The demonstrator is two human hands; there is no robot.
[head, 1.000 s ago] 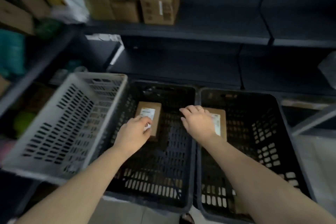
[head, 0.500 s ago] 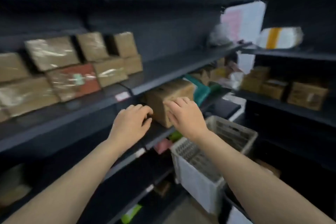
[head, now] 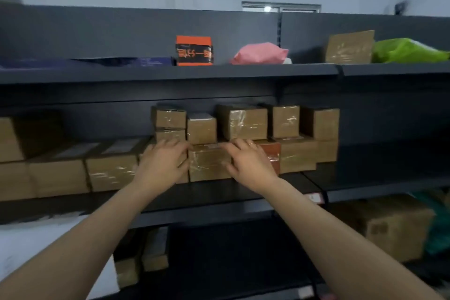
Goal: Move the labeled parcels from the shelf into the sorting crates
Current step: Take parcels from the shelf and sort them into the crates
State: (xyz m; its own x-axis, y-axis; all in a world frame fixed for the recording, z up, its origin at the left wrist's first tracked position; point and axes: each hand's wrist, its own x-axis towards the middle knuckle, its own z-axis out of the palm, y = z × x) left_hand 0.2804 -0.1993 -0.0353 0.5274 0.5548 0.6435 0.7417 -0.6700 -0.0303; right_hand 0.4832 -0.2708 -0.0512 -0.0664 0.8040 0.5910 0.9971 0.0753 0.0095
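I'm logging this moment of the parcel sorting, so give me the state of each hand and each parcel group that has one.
Left hand: open, fingers spread on the bottom-row boxes, gripping nothing.
Right hand: open, resting against the reddish box.
Taped box between the hands: on the shelf, not lifted.
Stacked brown boxes: sealed with tape, two rows high.
Pink bag: lying on the top shelf.
Green bag: lying on the top shelf.

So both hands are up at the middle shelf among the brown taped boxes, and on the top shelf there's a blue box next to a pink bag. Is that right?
Not quite: the box on the top shelf is orange with a black band, not blue, as the head view shows. The rest holds: it sits left of the pink bag, and the left hand and right hand are at the middle shelf among the brown taped boxes.
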